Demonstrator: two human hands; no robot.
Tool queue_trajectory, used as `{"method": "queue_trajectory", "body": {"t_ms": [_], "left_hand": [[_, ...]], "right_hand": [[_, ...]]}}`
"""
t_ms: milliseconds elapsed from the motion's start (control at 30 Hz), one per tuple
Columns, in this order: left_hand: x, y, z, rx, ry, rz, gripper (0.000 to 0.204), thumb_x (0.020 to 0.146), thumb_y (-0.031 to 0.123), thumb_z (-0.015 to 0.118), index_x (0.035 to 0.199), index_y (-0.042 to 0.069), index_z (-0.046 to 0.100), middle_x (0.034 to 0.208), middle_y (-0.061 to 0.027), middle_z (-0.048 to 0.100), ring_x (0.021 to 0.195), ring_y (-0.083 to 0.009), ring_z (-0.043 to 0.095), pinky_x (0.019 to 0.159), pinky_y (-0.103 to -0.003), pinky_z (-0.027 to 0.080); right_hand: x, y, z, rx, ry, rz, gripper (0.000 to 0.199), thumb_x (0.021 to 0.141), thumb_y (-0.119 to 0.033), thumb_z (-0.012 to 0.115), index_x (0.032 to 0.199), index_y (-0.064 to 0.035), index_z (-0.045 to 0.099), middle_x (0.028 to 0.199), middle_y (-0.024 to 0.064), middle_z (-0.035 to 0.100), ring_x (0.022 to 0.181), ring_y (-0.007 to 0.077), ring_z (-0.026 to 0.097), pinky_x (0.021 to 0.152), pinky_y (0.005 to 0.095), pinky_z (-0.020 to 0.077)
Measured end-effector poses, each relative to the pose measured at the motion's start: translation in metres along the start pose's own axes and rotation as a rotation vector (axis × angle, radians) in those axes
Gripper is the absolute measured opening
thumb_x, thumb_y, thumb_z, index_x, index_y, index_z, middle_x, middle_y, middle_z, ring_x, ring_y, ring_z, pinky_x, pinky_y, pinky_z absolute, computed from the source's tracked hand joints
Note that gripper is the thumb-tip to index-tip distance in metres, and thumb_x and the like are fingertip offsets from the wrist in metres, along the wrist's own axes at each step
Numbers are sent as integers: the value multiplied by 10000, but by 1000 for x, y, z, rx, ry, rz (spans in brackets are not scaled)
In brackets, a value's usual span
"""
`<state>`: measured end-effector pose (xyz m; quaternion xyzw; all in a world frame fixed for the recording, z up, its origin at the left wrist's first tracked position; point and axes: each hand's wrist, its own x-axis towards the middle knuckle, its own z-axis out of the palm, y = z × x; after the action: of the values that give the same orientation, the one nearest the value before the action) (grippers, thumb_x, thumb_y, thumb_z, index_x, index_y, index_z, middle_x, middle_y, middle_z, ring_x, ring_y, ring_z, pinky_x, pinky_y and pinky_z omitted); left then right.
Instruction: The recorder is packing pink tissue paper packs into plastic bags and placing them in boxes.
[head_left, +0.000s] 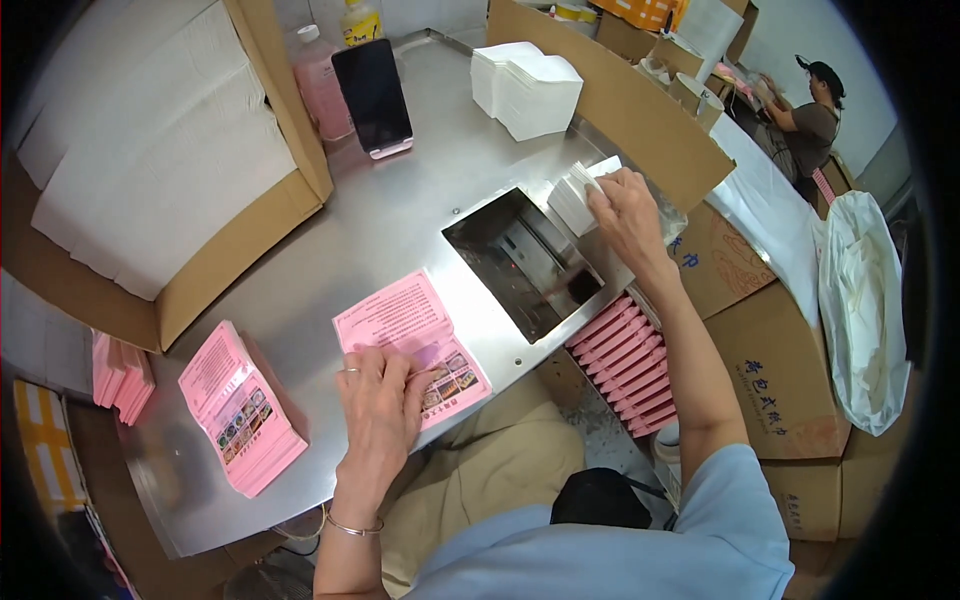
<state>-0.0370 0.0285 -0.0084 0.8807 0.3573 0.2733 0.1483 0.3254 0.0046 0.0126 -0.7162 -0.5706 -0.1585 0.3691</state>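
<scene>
My left hand [378, 402] is on a pink printed wrapper [400, 305] at the front edge of the metal table. Its thumb and fingers close on the wrapper near the middle, where a purplish patch shows. Right of a square opening [520, 262] in the tabletop, my right hand [628, 215] grips a small stack of folded white tissues [573, 198] between thumb and fingers. To the left of my left hand lies a thick pile of the same pink wrappers [240, 410]. A larger stack of white tissues [525, 90] sits at the back of the table.
A cardboard box of white tissues [180, 170] stands at the left. Behind are a phone on a stand [373, 100] and a bottle of pink liquid [322, 85]. Pink packets [625, 365] fill a box below the opening. Cartons [780, 370] line the right; a person [815, 120] sits beyond.
</scene>
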Motion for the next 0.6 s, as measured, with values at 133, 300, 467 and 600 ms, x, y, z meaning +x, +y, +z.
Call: {"method": "queue_trajectory", "body": {"t_ms": [133, 300, 467, 600], "left_hand": [[-4, -1, 1, 79, 26, -30, 171, 820, 127, 739, 909, 78, 602, 933, -112, 548, 943, -330, 504, 812, -452, 353], [0, 4, 19, -45, -20, 69, 193, 839, 118, 719, 968, 52, 591, 982, -138, 544, 1002, -344, 510, 840, -465, 368], [1, 12, 17, -171, -19, 137, 579, 686, 185, 746, 1200, -12, 569, 1299, -246, 505, 1210, -425, 467, 981, -497, 375], [0, 15, 9, 111, -44, -82, 790, 673, 354, 757, 1342, 13, 510, 1431, -228, 427, 1298, -456, 403, 1067, -628, 268]], "right_hand": [[3, 3, -4, -52, -77, 24, 181, 871, -117, 594, 896, 26, 702, 922, 170, 624, 919, 334, 578, 821, 430, 466], [-5, 0, 0, -9, 21, -37, 210, 822, -27, 568, 987, 28, 685, 1007, 199, 633, 959, 372, 592, 839, 442, 475], [-73, -113, 25, -123, -583, -264, 428, 857, -84, 543, 1277, -3, 528, 1095, 198, 608, 1157, 428, 572, 1102, 574, 364], [-90, -141, 33, 105, -271, -769, 260, 811, -212, 616, 1016, -52, 624, 934, 134, 593, 893, 298, 624, 1103, 684, 234]]}}
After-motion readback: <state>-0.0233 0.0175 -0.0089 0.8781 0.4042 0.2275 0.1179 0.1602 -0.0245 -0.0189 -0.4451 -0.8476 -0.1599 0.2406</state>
